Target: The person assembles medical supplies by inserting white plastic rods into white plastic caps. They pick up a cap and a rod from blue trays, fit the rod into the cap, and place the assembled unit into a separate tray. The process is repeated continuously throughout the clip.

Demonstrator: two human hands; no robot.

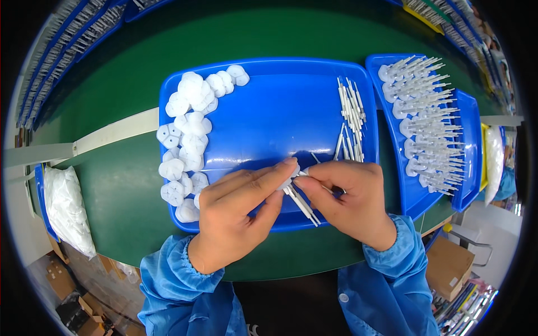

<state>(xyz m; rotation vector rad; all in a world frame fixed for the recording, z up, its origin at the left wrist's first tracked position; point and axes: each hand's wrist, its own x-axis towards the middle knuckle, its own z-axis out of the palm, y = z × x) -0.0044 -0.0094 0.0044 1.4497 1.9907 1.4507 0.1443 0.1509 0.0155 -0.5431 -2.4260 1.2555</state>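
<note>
My left hand point(232, 207) is closed, pinching a small white plastic disc point(293, 172) over the near part of a blue tray point(274, 66). Thin white rods point(302, 207) stick out of the disc toward me. My right hand point(356, 193) is closed as well, thumb and forefinger on a thin white rod point(304, 173) whose end meets the disc. Its far tip point(315, 159) seems to show above the fingers. Whether that rod sits in the disc is hidden by my fingertips. Lobed white discs point(191, 143) lie along the tray's left side, loose rods point(351, 112) along its right.
To the right, another blue tray point(386, 134) holds rows of discs with rods in them point(428, 126). A white plastic bag point(67, 210) lies at the left of the green table point(120, 224). Blue trays of similar parts point(73, 42) stand far left. A cardboard box point(448, 267) sits lower right.
</note>
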